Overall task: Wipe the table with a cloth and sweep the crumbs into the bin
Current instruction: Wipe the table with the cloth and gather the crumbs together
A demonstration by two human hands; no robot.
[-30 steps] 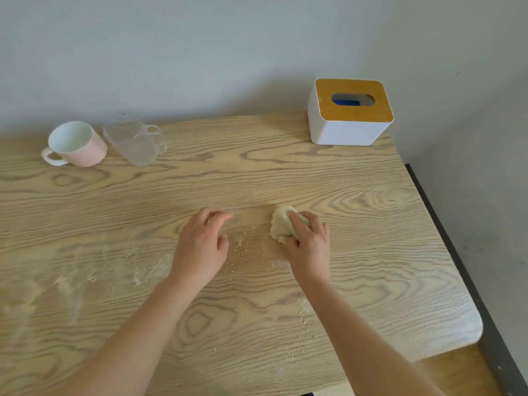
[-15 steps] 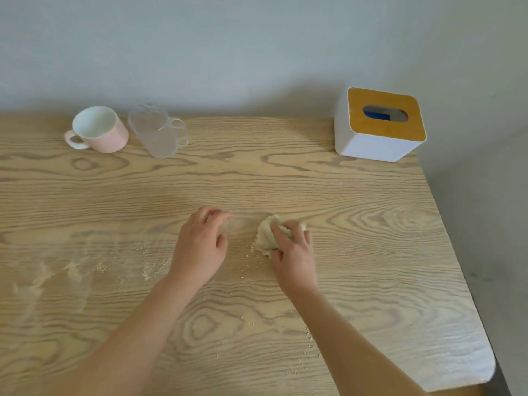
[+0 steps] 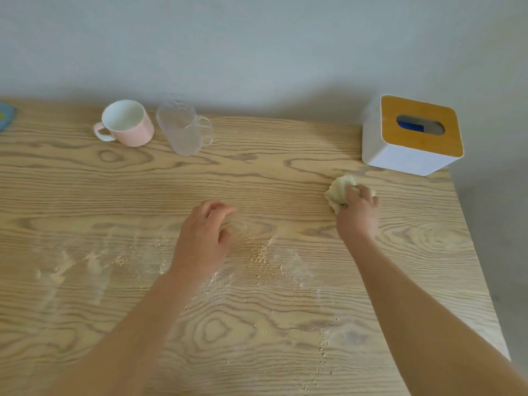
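My right hand (image 3: 358, 215) grips a balled pale yellow cloth (image 3: 338, 192) and presses it on the wooden table (image 3: 257, 172), just in front of the tissue box. My left hand (image 3: 204, 238) rests at the table's middle with its fingers loosely curled, holding nothing. Pale crumbs (image 3: 261, 257) lie scattered between and in front of both hands, with more smeared dust (image 3: 74, 264) to the left. No bin is in view.
A pink mug (image 3: 128, 124) and a clear plastic cup (image 3: 181, 130) stand at the back left. A white tissue box with an orange top (image 3: 411, 135) sits at the back right corner. The table's right edge (image 3: 483, 275) drops to the floor. A blue object (image 3: 5, 115) peeks in at far left.
My right hand has carried the cloth away from the crumbs, to the right and back toward the tissue box. My left hand stays in about the same spot. The view has shifted.
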